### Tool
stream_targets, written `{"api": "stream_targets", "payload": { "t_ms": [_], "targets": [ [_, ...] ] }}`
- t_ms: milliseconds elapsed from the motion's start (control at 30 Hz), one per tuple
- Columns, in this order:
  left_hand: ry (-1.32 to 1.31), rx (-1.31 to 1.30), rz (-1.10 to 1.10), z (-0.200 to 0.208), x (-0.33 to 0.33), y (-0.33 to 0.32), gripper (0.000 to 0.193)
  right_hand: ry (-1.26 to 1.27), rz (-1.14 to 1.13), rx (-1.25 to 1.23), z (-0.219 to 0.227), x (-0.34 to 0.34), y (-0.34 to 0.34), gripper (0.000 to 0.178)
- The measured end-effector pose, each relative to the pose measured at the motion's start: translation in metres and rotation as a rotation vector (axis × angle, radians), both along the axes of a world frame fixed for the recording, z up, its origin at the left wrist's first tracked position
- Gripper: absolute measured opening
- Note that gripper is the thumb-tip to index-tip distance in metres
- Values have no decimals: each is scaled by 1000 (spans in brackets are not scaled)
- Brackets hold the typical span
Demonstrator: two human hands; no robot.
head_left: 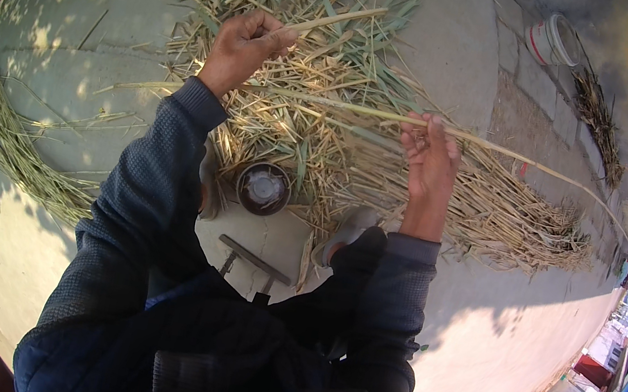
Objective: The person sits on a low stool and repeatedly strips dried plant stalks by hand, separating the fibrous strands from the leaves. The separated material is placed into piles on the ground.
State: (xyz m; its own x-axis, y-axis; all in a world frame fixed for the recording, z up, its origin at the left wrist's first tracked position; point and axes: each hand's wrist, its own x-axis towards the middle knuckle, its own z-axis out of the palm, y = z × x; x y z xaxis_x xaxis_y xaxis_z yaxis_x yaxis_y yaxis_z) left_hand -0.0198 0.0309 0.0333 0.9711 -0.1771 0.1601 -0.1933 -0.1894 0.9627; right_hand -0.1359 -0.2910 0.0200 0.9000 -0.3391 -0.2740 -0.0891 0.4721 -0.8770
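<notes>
My left hand (246, 45) is closed, pinching a pale strip of dry leaf sheath (342, 18) that points up and to the right. In my right hand (430, 157) a long thin yellow-green reed stalk (345, 107) is gripped between thumb and fingers. The stalk runs nearly level below my left hand, and its thin end bends down at the far right. Beneath both hands spreads a loose pile of stripped leaves and sheaths (302, 69), partly green and partly straw-coloured.
Between my feet stands a dark round container (263, 189) with something pale inside. A bundle of brownish stalks (510, 216) lies at right, a greener bundle (28, 144) at left. A white bucket (552, 41) and dark twigs (601, 119) are at the upper right.
</notes>
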Motion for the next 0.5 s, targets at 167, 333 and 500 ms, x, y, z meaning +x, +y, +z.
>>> {"api": "stream_targets", "payload": {
  "t_ms": [167,333,500],
  "targets": [
    [-710,904,167,3,-12,-5,33,-12,8,6,5,0,13,28],
    [-679,672,-351,-5,-38,-47,27,7,169,1,-4,3,55,31],
    [-481,500,-397,-5,-34,-42,18,-97,146,71,-2,3,50,31]
  ]
}}
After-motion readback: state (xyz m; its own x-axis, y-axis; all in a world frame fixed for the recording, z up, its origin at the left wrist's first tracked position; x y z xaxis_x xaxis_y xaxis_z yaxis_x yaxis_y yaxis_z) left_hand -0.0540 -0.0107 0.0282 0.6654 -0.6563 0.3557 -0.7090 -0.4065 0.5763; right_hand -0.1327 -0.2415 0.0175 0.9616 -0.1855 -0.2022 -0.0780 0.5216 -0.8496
